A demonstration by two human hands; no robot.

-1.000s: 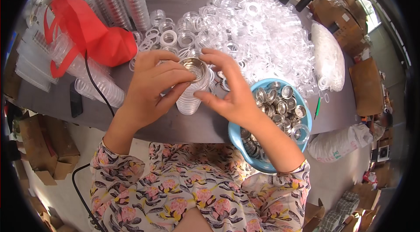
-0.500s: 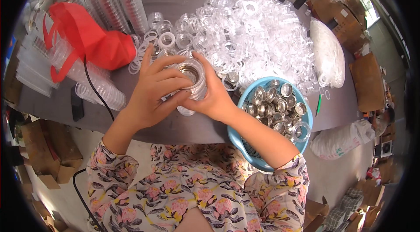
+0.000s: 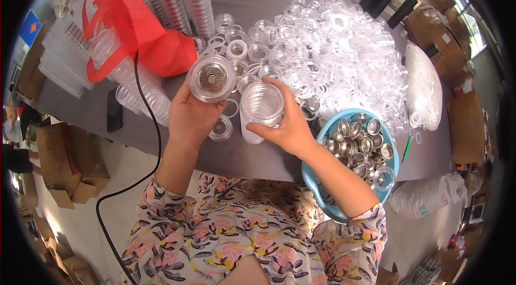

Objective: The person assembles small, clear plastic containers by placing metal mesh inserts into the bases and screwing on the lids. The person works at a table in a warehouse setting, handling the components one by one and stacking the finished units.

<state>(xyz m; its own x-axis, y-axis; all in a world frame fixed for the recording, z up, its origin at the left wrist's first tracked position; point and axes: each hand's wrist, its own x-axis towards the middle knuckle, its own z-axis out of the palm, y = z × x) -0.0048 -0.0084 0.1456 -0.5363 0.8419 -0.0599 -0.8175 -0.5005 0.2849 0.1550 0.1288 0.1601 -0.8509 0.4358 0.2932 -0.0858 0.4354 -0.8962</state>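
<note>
My left hand (image 3: 189, 118) is closed on a round clear plastic piece (image 3: 199, 87) with a perforated metal disc (image 3: 213, 78) set in its middle. It holds this piece raised and tilted, its face up. To its right, my right hand (image 3: 287, 126) grips a stack of clear plastic cups (image 3: 262, 103), thumb in front and fingers behind. The stack and the left hand's piece are apart. Between my hands, a similar clear piece with a metal centre (image 3: 220, 129) lies on the table, beside a loose clear ring (image 3: 231, 107).
A blue basin (image 3: 309, 175) of small metal cups stands at the right front edge. Behind lies a large heap of clear plastic rings (image 3: 344, 59). At left are a red bag (image 3: 140, 38), tall clear stacks (image 3: 198, 0), a phone (image 3: 114, 110) and a black cable (image 3: 157, 145).
My left hand has come away from the stack's top and moved left with the metal-centred piece in it. My right hand still holds the stack. The whole view has shifted slightly.
</note>
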